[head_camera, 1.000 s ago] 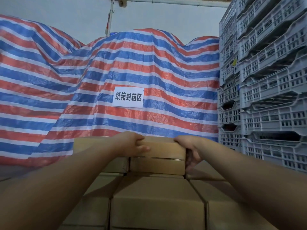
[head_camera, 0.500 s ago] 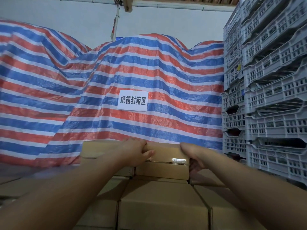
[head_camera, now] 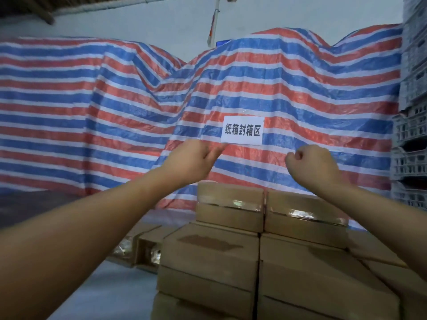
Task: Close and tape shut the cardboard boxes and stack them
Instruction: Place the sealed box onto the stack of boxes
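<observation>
A stack of brown cardboard boxes (head_camera: 231, 257) fills the lower middle of the view. Two taped boxes sit side by side on top at the back: the left one (head_camera: 230, 207) and the right one (head_camera: 305, 215), each with shiny clear tape along its seam. My left hand (head_camera: 193, 159) hovers above the left top box, fingers loosely apart, holding nothing. Raised above the right top box, my right hand (head_camera: 310, 163) has its fingers curled in and is empty. Neither hand touches a box.
A red, white and blue striped tarpaulin (head_camera: 115, 112) with a white paper sign (head_camera: 242, 130) rises behind the stack. Grey plastic crates (head_camera: 411, 135) tower at the right. More boxes (head_camera: 145, 245), one with an open end, lie on the floor to the left.
Both hands have let go of the top box and lifted up off it. The view has swung left and pulled back, showing more of the stack and floor.
</observation>
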Tool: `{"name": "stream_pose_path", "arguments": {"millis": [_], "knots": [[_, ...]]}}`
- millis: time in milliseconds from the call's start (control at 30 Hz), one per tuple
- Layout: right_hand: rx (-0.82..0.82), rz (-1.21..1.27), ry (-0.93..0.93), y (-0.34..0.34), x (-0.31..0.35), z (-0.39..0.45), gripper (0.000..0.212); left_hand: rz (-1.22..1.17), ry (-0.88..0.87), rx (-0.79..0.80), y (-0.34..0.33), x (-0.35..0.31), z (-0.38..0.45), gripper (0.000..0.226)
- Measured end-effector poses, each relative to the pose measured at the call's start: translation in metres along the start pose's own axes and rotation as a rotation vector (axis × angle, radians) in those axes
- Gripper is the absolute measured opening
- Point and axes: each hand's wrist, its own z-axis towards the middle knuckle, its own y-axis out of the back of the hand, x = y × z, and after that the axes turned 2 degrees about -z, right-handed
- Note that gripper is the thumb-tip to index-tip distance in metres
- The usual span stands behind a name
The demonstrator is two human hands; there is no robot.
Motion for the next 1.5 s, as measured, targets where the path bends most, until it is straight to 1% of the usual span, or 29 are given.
{"name": "stream_pose_path", "arguments": {"millis": [33,100,200,333,400,467,533,633,667,733,800,867,900,933,967,1000,1033,1067,1100,1133,1200,1233,1300,1333,1400,1433,1500], "knots": [[0.019,0.028,0.034,-0.004,0.016,-0.003,0.046,-0.014,0.048,-0.020,0.009,0.009,-0.003,0.065],[0.092,0.081,0.090,-0.015,0.042,-0.009,0.046,-0.021,0.101,-0.028,0.023,0.028,-0.011,0.067],[0.187,0.179,0.153,-0.035,0.078,-0.017,0.046,0.026,0.100,0.024,0.040,0.058,-0.025,0.067],[0.252,0.272,0.250,-0.064,0.123,-0.023,0.049,0.110,0.102,0.039,0.050,0.096,-0.043,0.065],[0.285,0.289,0.293,-0.080,0.143,-0.027,0.050,0.143,0.094,0.029,0.051,0.114,-0.054,0.063],[0.330,0.305,0.325,-0.099,0.163,-0.032,0.049,0.166,0.129,-0.019,0.051,0.137,-0.066,0.060],[0.386,0.309,0.349,-0.118,0.183,-0.036,0.051,0.203,0.228,-0.062,0.050,0.166,-0.079,0.053],[0.485,0.302,0.388,-0.147,0.212,-0.043,0.052,0.191,0.396,-0.007,0.054,0.217,-0.099,0.027],[0.519,0.303,0.403,-0.157,0.222,-0.047,0.051,0.214,0.433,0.023,0.057,0.233,-0.107,0.025],[0.573,0.307,0.419,-0.179,0.242,-0.055,0.050,0.322,0.514,0.102,0.061,0.265,-0.126,0.027],[0.635,0.305,0.435,-0.203,0.260,-0.066,0.047,0.442,0.583,0.163,0.063,0.292,-0.147,0.036],[0.726,0.254,0.466,-0.228,0.277,-0.080,0.039,0.449,0.653,0.148,0.063,0.319,-0.166,0.041],[0.776,0.218,0.483,-0.242,0.285,-0.089,0.036,0.472,0.702,0.136,0.062,0.332,-0.174,0.049],[0.821,0.182,0.497,-0.256,0.293,-0.097,0.034,0.524,0.743,0.178,0.061,0.343,-0.182,0.056],[0.859,0.150,0.509,-0.271,0.299,-0.106,0.032,0.608,0.738,0.227,0.060,0.354,-0.190,0.052],[0.891,0.125,0.519,-0.287,0.306,-0.115,0.030,0.702,0.707,0.272,0.059,0.367,-0.196,0.037],[0.915,0.097,0.533,-0.301,0.313,-0.123,0.027,0.779,0.667,0.338,0.058,0.378,-0.202,0.030],[0.933,0.065,0.555,-0.312,0.320,-0.130,0.026,0.830,0.634,0.398,0.058,0.389,-0.207,0.042],[0.947,0.036,0.584,-0.323,0.326,-0.137,0.029,0.843,0.613,0.446,0.059,0.399,-0.211,0.053],[0.962,0.017,0.606,-0.331,0.332,-0.143,0.035,0.855,0.601,0.475,0.060,0.408,-0.214,0.059],[1.009,0.023,0.607,-0.344,0.344,-0.155,0.045,0.897,0.562,0.542,0.062,0.421,-0.215,0.059],[1.031,0.037,0.598,-0.350,0.349,-0.160,0.047,0.910,0.536,0.567,0.062,0.428,-0.215,0.058],[1.062,0.051,0.575,-0.356,0.358,-0.168,0.045,0.911,0.543,0.659,0.062,0.431,-0.216,0.062],[1.072,0.058,0.562,-0.358,0.362,-0.171,0.042,0.901,0.553,0.673,0.062,0.431,-0.217,0.062],[1.069,0.081,0.545,-0.359,0.367,-0.177,0.035,0.895,0.500,0.632,0.062,0.429,-0.221,0.048],[1.055,0.099,0.542,-0.358,0.369,-0.179,0.038,0.899,0.469,0.594,0.063,0.428,-0.223,0.041],[1.016,0.152,0.523,-0.355,0.371,-0.183,0.054,0.884,0.395,0.529,0.067,0.423,-0.224,0.033]]}}
